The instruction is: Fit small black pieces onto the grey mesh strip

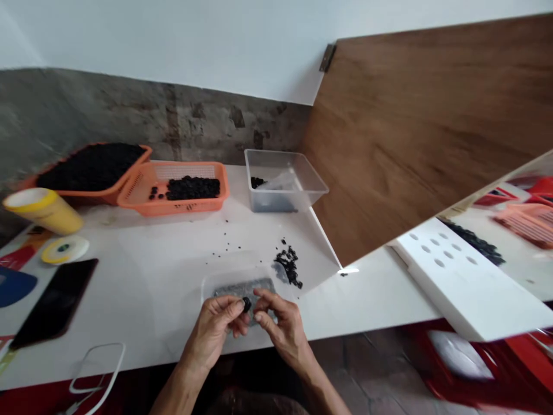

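Observation:
My left hand (219, 323) pinches a small round black piece (246, 304) between thumb and fingertips. Just to its right is my right hand (280, 323), its thumb and index finger apart and nothing visible between them. Both hands are over the near side of a shallow clear plastic tray (207, 282) holding a mass of small grey bits (242, 288), partly hidden by the hands. Beyond my right hand lies a loose heap of small black pieces (288, 264) on the white table (159, 288).
Behind stand an orange basket (173, 206) with black pieces, a fuller orange basket (140, 154) and a clear bin (285, 199). A brown wooden panel (410, 127) rises at right, a white box with holes (470, 288) beyond it. Left are a phone (56, 302), tape roll (64, 249) and yellow cup (49, 210).

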{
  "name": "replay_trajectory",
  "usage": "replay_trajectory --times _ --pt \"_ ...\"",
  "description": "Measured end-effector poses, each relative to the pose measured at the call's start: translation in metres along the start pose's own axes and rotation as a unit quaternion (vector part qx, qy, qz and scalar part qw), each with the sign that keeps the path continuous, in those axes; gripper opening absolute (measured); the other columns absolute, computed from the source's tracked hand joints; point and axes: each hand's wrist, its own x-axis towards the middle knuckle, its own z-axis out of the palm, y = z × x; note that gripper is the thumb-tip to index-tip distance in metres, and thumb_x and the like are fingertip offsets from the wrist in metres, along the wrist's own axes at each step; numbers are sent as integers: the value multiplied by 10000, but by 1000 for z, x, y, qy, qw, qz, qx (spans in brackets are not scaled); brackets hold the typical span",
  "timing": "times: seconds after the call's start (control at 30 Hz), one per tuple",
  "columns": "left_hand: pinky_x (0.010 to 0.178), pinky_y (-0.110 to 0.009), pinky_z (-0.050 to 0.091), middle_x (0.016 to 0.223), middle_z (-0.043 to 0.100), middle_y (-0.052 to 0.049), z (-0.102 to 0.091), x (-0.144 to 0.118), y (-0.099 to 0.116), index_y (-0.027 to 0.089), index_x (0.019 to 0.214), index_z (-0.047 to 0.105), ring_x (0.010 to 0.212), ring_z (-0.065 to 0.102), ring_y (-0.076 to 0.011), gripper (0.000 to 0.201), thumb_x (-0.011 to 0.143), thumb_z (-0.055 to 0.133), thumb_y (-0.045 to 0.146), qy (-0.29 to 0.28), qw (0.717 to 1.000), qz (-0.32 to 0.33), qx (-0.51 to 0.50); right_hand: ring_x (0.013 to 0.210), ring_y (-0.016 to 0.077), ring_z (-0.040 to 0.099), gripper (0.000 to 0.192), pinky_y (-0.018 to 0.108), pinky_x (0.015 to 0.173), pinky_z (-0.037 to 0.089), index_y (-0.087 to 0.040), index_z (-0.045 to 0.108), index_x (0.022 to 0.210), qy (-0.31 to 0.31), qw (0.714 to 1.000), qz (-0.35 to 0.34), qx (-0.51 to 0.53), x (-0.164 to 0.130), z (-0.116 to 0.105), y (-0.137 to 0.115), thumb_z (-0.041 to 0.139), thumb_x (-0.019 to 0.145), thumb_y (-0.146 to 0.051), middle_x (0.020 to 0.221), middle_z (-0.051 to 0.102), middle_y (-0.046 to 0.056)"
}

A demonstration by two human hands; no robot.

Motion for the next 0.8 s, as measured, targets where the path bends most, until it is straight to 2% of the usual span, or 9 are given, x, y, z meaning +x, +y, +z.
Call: replay_trajectory --times 0.13,0.23,0.3,0.37,0.43,0.53,0.6,0.67,0.8 --pt "408 -160 365 552 705 -46 -5 5 -8 145 675 724 410 598 -94 296 595 820 413 11 1000 -7 -5 684 159 665 175 241 645 518 -180 687 997 -6 996 -5 -87 -4 -9 -4 583 900 -283 793 708 50" --pt "388 -173 358 538 698 -76 -8 5 -13 123 667 716 383 586 -111 316 570 826 404 19 1000 -9 3 683 152 673 148 216 638 513 -195 684 976 -20 991 -22 -129 -10 -20 -8 559 907 -228 786 709 36" --pt "370 -185 356 517 687 -94 -11 11 -5 101 655 711 360 570 -124 321 555 828 383 31 999 2 13 655 141 667 152 201 618 506 -199 678 984 -14 987 -37 -155 -15 -28 -10 546 910 -215 768 701 28" --pt "370 -202 380 512 679 -107 -14 28 20 72 644 705 363 565 -131 310 544 825 339 52 998 38 23 648 133 663 157 192 617 502 -198 673 987 -2 983 -42 -178 -19 -38 -10 533 916 -208 763 697 25" --pt "433 -216 441 524 672 -79 -18 58 61 69 643 691 419 581 -120 277 526 813 289 91 989 111 20 647 126 663 161 184 626 502 -196 672 982 14 979 -36 -198 -21 -49 -9 523 921 -206 759 695 22" --pt "678 -220 516 711 697 -14 -30 113 123 132 829 672 660 653 -100 282 621 711 317 187 950 250 1 632 124 660 161 180 619 504 -185 674 966 48 970 -20 -235 -26 -62 -6 525 922 -227 742 694 21" --pt "766 -238 508 752 686 -12 -39 138 142 133 951 653 746 661 -103 331 676 657 315 238 924 298 20 627 131 659 174 186 607 509 -174 672 960 76 963 -6 -260 -30 -69 -3 523 924 -255 735 693 27" --pt "752 -291 524 733 679 -24 -50 145 134 106 979 655 699 661 -133 371 671 645 313 264 913 305 59 641 143 667 204 199 612 519 -168 671 958 105 954 14 -280 -34 -74 3 513 929 -294 750 699 39" --pt "750 -361 542 741 714 -71 -70 116 69 97 899 711 689 675 -197 338 639 694 313 261 911 271 168 779 194 695 298 259 695 545 -183 676 953 151 931 89 -320 -33 -86 32 485 929 -410 877 723 73"
